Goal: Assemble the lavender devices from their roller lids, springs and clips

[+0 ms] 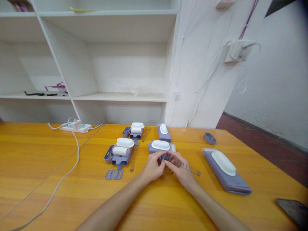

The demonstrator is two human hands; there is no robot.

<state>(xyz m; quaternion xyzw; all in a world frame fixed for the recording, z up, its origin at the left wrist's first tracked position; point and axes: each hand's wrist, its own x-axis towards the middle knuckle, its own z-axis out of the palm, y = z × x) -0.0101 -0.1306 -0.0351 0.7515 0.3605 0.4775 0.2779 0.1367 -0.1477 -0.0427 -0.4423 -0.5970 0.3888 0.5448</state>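
My left hand [153, 166] pinches a small dark grey part [165, 157], partly hidden by the fingers. Against it, my right hand [181, 169] closes around a long metal coil spring [190, 169], whose free end sticks out to the right over the table. Fingertips of both hands meet at the grey part. Right behind them lies a grey-purple plastic housing [152, 148] with a white bristled oval pad [160, 145] on top. How the spring and the small part join is hidden.
Left of my hands lie a second coil spring [133, 158], a housing with a white roller [120, 151] and flat grey rings [114, 174]. To the right are a wrapped grey unit [237, 183], a small grey tray [209, 138] and a phone [293, 210]. A white cable [77, 154] crosses the left side.
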